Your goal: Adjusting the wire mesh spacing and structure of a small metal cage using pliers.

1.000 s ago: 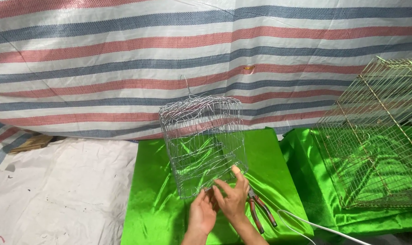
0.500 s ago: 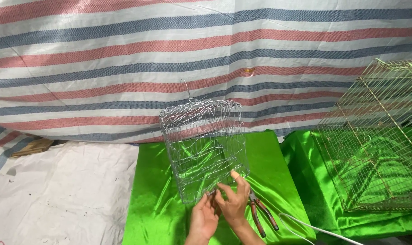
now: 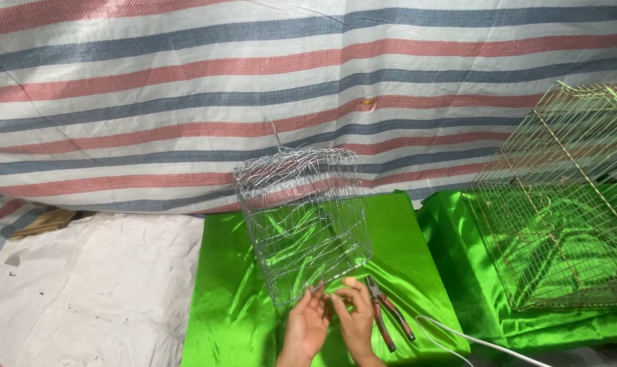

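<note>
A small silver wire cage [image 3: 300, 217] stands on a shiny green cloth [image 3: 233, 299], its top bunched into twisted wire ends. My left hand [image 3: 307, 325] and my right hand [image 3: 354, 318] are together at the cage's lower front edge, fingers pinching the bottom wires. Red-handled pliers [image 3: 386, 314] lie on the cloth just right of my right hand, untouched.
A larger wire cage [image 3: 567, 204] stands at the right on a second green cloth [image 3: 458, 238]. A white cable [image 3: 471, 338] runs along the bottom right. A striped tarpaulin [image 3: 186, 88] hangs behind, with white sheeting [image 3: 77, 292] on the floor at left.
Both hands have stayed at the cage's bottom edge with small finger shifts. The cage and pliers sit where they were.
</note>
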